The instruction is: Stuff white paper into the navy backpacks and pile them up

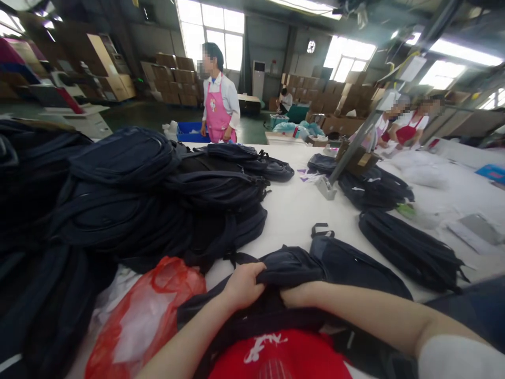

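Observation:
A dark navy backpack [294,263] lies on the white table right in front of me. My left hand [245,284] grips the edge of its fabric, fingers and thumb closed on it. Into the backpack's opening reaches my right hand [300,295]; its fingers are hidden inside, so what they touch does not show. Just behind my right forearm lies another navy backpack [351,263], close against the first. A red plastic bag [145,316] with white material in it sits to the left of my left forearm.
Many navy backpacks [118,210] are heaped along the left. More backpacks [406,247] lie at the right, near a metal post [355,142] fixed to the white table [292,210]. Across the table stands a person in a pink apron [215,110]. Other people work farther back.

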`<state>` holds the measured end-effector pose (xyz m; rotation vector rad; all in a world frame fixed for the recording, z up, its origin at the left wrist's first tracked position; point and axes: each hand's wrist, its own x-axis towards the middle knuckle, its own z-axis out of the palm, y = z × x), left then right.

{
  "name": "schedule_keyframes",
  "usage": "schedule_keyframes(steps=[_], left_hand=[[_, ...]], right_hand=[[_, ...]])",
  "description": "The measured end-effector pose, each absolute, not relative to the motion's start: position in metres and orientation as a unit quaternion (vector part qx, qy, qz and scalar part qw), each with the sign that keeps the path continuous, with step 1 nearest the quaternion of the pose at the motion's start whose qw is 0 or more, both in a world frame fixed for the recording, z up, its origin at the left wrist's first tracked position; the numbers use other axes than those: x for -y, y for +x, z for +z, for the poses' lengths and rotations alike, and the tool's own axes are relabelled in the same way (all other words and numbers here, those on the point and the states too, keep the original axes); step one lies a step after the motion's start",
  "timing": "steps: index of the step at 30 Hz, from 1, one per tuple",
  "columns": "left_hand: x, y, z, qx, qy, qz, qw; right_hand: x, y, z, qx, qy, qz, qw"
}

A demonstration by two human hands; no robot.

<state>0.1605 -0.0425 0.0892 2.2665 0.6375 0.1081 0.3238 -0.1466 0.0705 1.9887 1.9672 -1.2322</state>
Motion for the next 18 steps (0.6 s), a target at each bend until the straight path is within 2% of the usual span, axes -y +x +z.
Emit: schedule_keyframes(steps=[2, 4, 6, 9, 12, 18], left_hand=[[0.043, 0.159, 0.090, -0.263, 0.885, 0.053, 0.380], [0.042, 0.159, 0.089, -0.273, 0.882, 0.069, 0.378], [0.039, 0.161, 0.088, -0.280, 0.878, 0.080, 0.380], [0.035, 0.162, 0.087, -0.288, 0.872, 0.091, 0.384], [0.033, 0.165, 0.086, -0.289, 0.875, 0.094, 0.378], [0.040, 0.170, 0.083, -0.278, 0.883, 0.081, 0.370]], right_hand=[[0.154, 0.339, 0.099, -0.654, 0.626, -0.415, 0.090], [0.160, 0.354, 0.135, -0.682, 0.586, -0.426, 0.102], [0.165, 0.369, 0.171, -0.712, 0.563, -0.417, 0.053], [0.165, 0.394, 0.199, -0.687, 0.654, -0.310, -0.065], [0.165, 0.422, 0.186, -0.635, 0.741, -0.200, -0.087], [0.174, 0.443, 0.134, -0.645, 0.728, -0.227, 0.045]])
